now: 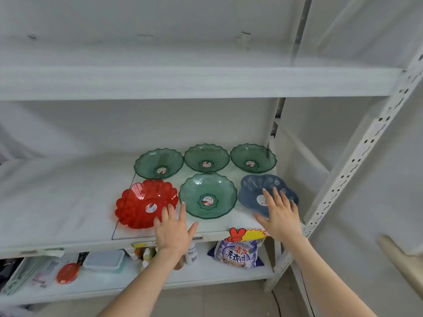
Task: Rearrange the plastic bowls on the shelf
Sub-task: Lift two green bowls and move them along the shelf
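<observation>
Several plastic bowls stand in two rows on the white shelf (57,202). The back row has three green bowls: left (158,162), middle (206,156) and right (253,157). In front sit a red scalloped bowl (139,202), a larger green bowl (207,195) and a blue flowered bowl (254,186). My left hand (174,227) hovers with fingers spread over the red bowl's near right rim. My right hand (282,216) lies spread over the blue bowl's near right side, hiding part of it. Neither hand holds anything.
A white upright post with holes (357,161) stands right of the bowls. The shelf above (183,83) hangs over them. The lower shelf holds a detergent bag (238,252), a lidded box (104,260), a red lid (68,272) and bottles. The shelf's left half is bare.
</observation>
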